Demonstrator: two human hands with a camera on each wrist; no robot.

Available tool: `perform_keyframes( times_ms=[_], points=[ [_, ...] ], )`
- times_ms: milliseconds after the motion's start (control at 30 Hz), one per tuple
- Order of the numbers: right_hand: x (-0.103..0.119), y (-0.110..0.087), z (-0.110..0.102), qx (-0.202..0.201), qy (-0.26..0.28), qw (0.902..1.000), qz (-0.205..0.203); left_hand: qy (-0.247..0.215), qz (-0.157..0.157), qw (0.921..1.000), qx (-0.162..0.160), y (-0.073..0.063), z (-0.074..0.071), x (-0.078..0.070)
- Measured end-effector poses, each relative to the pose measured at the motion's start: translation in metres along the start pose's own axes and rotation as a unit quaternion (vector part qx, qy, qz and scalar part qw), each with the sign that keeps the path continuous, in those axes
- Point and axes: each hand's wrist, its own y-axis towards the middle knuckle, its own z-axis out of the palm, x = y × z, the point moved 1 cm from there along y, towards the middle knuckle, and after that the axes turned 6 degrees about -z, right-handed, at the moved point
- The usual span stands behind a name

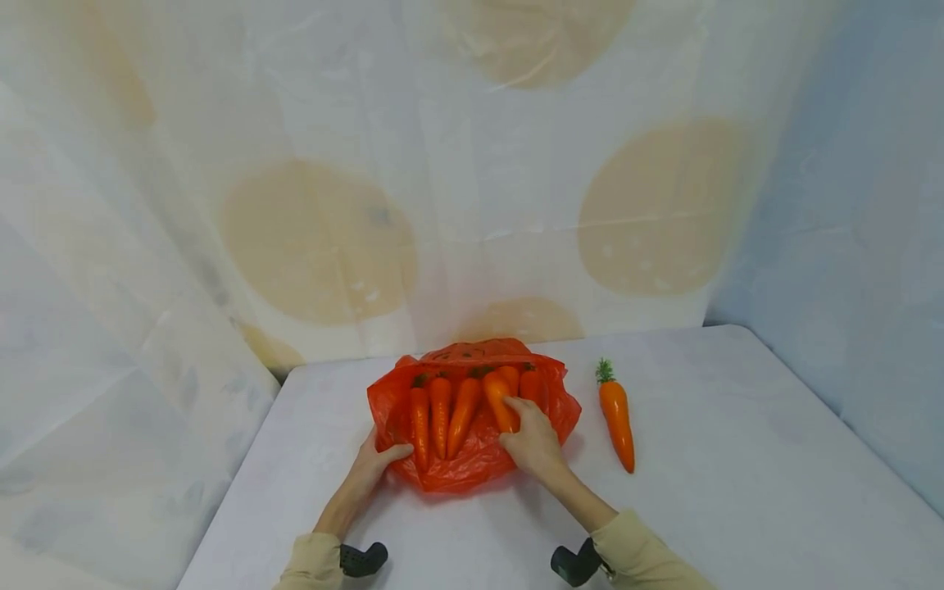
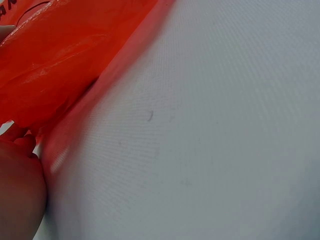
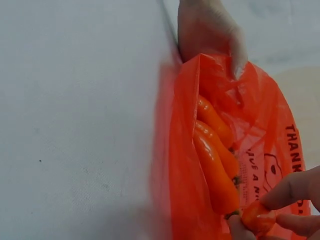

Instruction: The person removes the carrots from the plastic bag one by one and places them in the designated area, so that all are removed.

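A red plastic bag (image 1: pixel 472 475) lies on the table with its mouth towards me and several orange carrots (image 1: pixel 465 410) inside, side by side. At the bag's left edge my left hand (image 1: pixel 372 463) grips the plastic, thumb over the rim and the other fingers hidden behind it. My right hand (image 1: pixel 533 438) reaches into the mouth and pinches one carrot (image 3: pixel 258 218) between thumb and fingers. Black printing shows on the bag (image 3: pixel 275 120) in the right wrist view. The left wrist view catches mostly red plastic (image 2: pixel 65 55) and tabletop.
One more carrot (image 1: pixel 618 422) with a green leafy top lies on the white table (image 1: pixel 737 459), right of the bag. Hanging sheets with tan circles (image 1: pixel 472 205) enclose the table at the back and sides.
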Motion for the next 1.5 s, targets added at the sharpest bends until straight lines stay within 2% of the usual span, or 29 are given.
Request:
perform_keyframes(
  times_ms=[467, 767, 1000, 1200, 1300, 1500],
  points=[
    [0.003, -0.017, -0.015, 0.020, 0.037, 0.9991, 0.002, 0.000, 0.006, 1.0000, 0.002, -0.001, 0.000, 0.001],
    [0.004, -0.032, -0.032, 0.044, 0.046, 0.9975, 0.030, -0.002, 0.001, 1.0000, -0.001, 0.000, -0.001, 0.003],
    [0.003, -0.038, -0.047, 0.059, 0.050, 0.9969, 0.019, 0.000, 0.002, 1.0000, 0.002, 0.001, -0.001, 0.004],
    [0.003, -0.043, -0.063, 0.078, 0.060, 0.9948, 0.028, -0.003, 0.007, 1.0000, 0.004, 0.000, -0.002, 0.003],
    [0.001, -0.043, -0.075, 0.098, 0.071, 0.9926, 0.015, -0.001, 0.007, 1.0000, 0.002, 0.000, -0.001, 0.003],
    [-0.006, -0.040, -0.106, 0.127, 0.058, 0.9880, -0.067, -0.005, -0.002, 1.0000, 0.001, 0.000, -0.001, 0.002]
  ],
)
